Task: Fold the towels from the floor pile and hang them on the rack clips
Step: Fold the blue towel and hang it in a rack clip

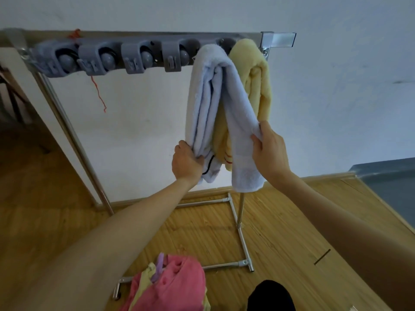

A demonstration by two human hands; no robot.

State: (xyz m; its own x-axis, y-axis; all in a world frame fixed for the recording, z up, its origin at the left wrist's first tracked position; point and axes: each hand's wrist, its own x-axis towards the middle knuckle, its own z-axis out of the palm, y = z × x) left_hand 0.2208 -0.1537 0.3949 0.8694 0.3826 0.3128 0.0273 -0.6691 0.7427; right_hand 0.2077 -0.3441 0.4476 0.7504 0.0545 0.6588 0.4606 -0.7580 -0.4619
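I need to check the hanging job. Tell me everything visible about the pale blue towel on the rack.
The pale blue towel is soft terry cloth, folded into several layers and draped from the grey clip strip near the rack's right end, right beside the yellow towel. Its two halves hang splayed apart. The left hand grips the left half near a dark-striped hem; the right hand pinches the right half, whose end hangs lower.

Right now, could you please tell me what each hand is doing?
Left hand: closed on the left hanging end of the pale blue towel.
Right hand: fingers closed on the same towel's right hanging end.
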